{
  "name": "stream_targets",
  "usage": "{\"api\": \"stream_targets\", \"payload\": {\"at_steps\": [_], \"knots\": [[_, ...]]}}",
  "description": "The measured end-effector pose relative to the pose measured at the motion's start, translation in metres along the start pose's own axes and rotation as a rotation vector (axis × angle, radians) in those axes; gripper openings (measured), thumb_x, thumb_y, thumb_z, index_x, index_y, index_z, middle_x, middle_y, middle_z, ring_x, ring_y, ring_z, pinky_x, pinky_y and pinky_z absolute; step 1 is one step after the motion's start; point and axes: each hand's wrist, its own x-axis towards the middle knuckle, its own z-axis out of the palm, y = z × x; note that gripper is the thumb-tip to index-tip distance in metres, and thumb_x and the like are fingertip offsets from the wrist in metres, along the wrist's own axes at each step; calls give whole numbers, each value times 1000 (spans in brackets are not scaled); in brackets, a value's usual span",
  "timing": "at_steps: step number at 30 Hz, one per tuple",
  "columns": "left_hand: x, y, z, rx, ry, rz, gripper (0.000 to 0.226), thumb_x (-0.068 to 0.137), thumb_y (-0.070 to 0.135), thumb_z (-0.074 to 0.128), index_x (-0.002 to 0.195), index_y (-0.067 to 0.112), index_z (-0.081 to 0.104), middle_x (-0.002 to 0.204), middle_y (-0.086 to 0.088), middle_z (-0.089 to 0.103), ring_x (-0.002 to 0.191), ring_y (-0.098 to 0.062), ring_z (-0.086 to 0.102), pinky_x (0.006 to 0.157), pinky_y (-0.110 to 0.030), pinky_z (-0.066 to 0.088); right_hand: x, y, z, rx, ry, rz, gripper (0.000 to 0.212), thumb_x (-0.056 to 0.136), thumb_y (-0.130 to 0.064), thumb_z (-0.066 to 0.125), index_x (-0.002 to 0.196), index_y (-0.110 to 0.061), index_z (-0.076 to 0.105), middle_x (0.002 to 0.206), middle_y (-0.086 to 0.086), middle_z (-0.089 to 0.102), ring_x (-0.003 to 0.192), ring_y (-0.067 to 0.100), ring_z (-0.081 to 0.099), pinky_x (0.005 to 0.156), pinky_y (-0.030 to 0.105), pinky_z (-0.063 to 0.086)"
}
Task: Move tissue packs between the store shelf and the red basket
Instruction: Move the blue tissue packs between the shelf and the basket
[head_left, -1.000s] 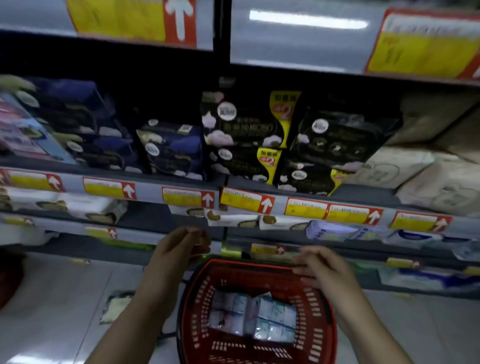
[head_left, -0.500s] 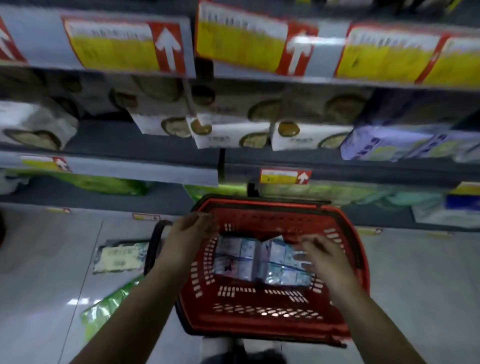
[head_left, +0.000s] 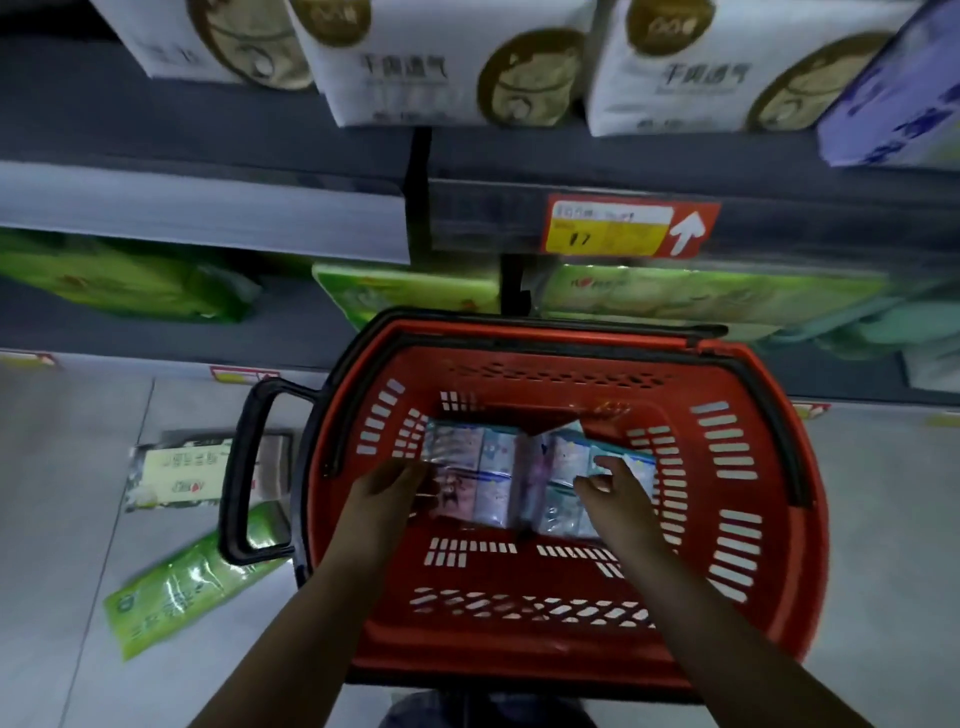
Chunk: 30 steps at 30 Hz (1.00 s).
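A red basket stands on the floor in front of the store shelf. Inside it lies a bundle of small tissue packs in pale blue and pink wrapping. Both my hands reach down into the basket. My left hand holds the bundle's left end, with its fingertips hidden under the wrapping. My right hand curls over the bundle's right end, thumb towards the middle.
The basket's black handle is folded out to the left. A green pack and a white-green pack lie on the floor beside it. The shelves hold white-gold packs, green packs and a purple pack.
My view has tipped down from the upper shelves to the basket. Both hands have dropped from the basket's rim into it and closed on the ends of the tissue bundle.
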Motion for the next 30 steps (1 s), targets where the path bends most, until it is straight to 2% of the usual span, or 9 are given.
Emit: {"api": "stream_targets", "payload": {"at_steps": [4,9,11,15,18,20,25,28,30], "knots": [[26,-13,-3,8,16,-20,21,100,20,44,92,16,63,96,-8,69,90,-21,65,81,-34,51,32,9,38,-91,-70,5,57,91,-27,58,142,-12,38,136,13,53,122,31,52,95,33,40],[49,-23,-10,-8,-11,-16,26,100,26,43,108,13,63,103,-6,69,94,-16,65,78,-28,51,66,18,77,-50,-137,16,63,75,-38,67,130,-16,45,121,14,57,110,27,56,85,30,40],[56,-25,-12,-40,-23,-29,22,100,26,43,102,17,63,102,-3,69,93,-13,65,75,-25,50,84,24,90,-30,-134,26,67,82,-25,67,141,-15,37,128,15,54,113,29,56,88,33,42],[65,-26,-13,-94,-61,-60,17,98,25,45,96,20,62,95,3,68,87,-7,63,70,-20,47,102,19,104,42,-138,-44,62,89,-6,61,144,-14,33,120,5,48,100,18,47,70,22,40],[70,-26,-14,-133,-66,-101,16,97,25,46,92,22,61,93,3,67,84,-6,63,67,-20,46,112,10,105,14,-156,-87,63,91,-9,59,146,-15,29,113,4,43,110,21,47,89,30,41],[71,-26,-18,-148,-66,-121,16,97,28,47,94,22,62,98,1,69,89,-8,64,68,-22,46,121,8,105,-38,-162,-75,64,89,-15,62,145,-18,31,110,6,50,110,26,52,88,31,40],[73,-30,-24,-111,-87,-132,17,97,30,46,94,24,63,96,5,70,93,-8,64,73,-24,46,129,11,104,-47,-167,-39,32,80,-18,72,106,-10,55,89,10,59,78,23,58,70,32,45],[75,-31,-24,-62,-122,-116,18,98,30,43,96,27,61,96,8,68,92,-4,63,73,-21,46,114,21,105,-156,-346,-73,38,74,-25,78,100,-15,52,88,3,57,83,19,55,67,28,44],[75,-33,-24,-51,-140,-114,18,98,31,43,98,27,60,99,8,68,94,-5,62,75,-23,46,97,36,109,-406,-376,-138,35,73,-29,79,79,-24,46,90,3,48,83,17,46,60,25,33]]}}
